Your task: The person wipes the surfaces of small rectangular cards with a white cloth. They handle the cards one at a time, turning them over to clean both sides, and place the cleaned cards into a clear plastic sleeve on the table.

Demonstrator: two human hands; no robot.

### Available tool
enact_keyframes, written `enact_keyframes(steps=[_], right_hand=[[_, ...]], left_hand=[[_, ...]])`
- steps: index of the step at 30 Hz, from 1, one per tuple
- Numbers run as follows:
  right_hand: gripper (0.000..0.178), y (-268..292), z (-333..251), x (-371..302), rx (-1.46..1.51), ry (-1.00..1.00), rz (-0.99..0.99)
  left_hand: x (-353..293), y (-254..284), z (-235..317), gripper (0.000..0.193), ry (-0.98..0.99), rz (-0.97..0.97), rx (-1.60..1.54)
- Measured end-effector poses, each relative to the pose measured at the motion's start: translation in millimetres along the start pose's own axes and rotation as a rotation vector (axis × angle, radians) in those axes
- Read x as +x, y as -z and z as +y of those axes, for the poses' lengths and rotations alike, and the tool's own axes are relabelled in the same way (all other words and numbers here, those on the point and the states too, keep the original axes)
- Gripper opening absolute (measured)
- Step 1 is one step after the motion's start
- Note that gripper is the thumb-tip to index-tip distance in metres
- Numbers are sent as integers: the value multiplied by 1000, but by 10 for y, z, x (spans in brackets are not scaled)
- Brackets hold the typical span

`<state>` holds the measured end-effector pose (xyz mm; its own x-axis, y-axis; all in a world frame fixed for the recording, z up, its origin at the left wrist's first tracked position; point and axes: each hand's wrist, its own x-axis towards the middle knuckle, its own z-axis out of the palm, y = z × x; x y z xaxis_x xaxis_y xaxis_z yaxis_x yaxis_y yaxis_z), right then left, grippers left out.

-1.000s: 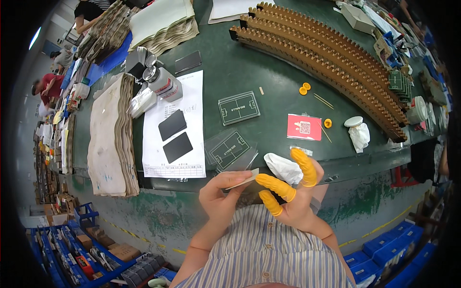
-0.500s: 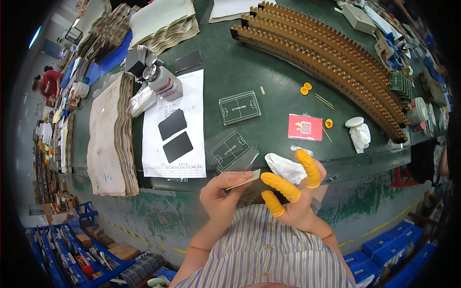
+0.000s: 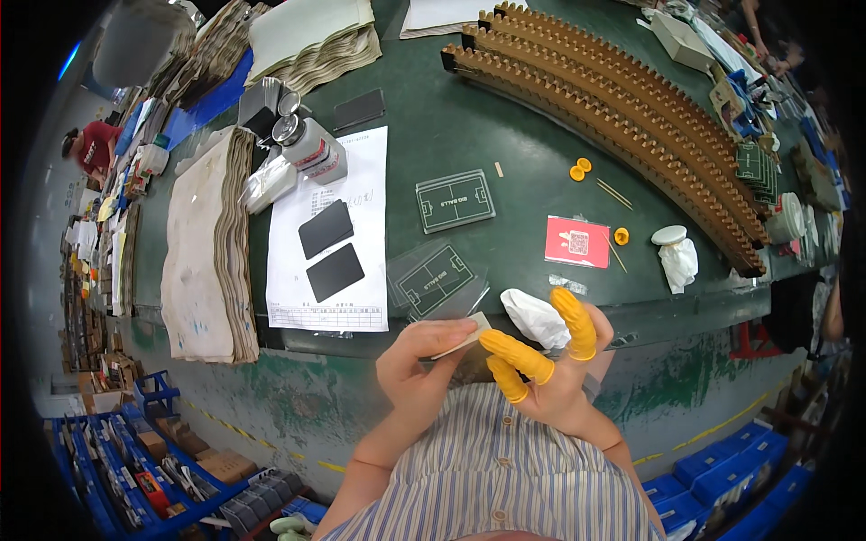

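Observation:
My left hand point(image 3: 419, 356) pinches a small, thin, pale card point(image 3: 466, 337) between thumb and fingers, just off the table's front edge. Yellow rubber finger cots point(image 3: 572, 321) cover three digits of my right hand point(image 3: 564, 379). Its fingers are spread, one raised apart from the others, and the index tip comes up to the card's right end. A crumpled white cloth point(image 3: 532, 317) shows behind these fingers; whether my right hand holds it is hidden. Beyond my left hand, a dark green card with white lines point(image 3: 435, 279) lies on clear film.
A stack of similar green cards point(image 3: 454, 202) lies farther back. Two black cards point(image 3: 335, 272) rest on a printed sheet point(image 3: 372, 225) beside a metal-topped bottle point(image 3: 313, 149). Right are a red card point(image 3: 561, 243), loose finger cots point(image 3: 621, 236), a cloth-wrapped item point(image 3: 678, 263) and long notched racks point(image 3: 622, 126).
My right hand has shifted slightly left, and its index tip has come closer to the pale card. The left hand keeps its pinch. The whole view has shifted a little.

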<state>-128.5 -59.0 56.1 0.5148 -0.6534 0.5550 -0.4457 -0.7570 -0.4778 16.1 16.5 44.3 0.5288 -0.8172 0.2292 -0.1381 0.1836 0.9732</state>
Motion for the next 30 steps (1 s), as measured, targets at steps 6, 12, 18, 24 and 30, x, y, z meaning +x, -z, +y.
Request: enact_keyframes(steps=[6, 12, 18, 24, 30], right_hand=[[31, -26, 28, 8, 118, -73, 51], [32, -34, 51, 25, 147, -61, 15], [32, -31, 53, 19, 168, -76, -19], [39, -18, 87, -7, 274, -126, 25], [79, -47, 181, -25, 592, -144, 140]], left_hand=[[31, -24, 3, 14, 40, 15, -25], [43, -34, 0, 12, 66, 22, -83], [40, -40, -30, 13, 74, 29, -140], [50, -38, -98, 17, 27, 19, -203], [111, 16, -122, 21, -73, -27, -88]])
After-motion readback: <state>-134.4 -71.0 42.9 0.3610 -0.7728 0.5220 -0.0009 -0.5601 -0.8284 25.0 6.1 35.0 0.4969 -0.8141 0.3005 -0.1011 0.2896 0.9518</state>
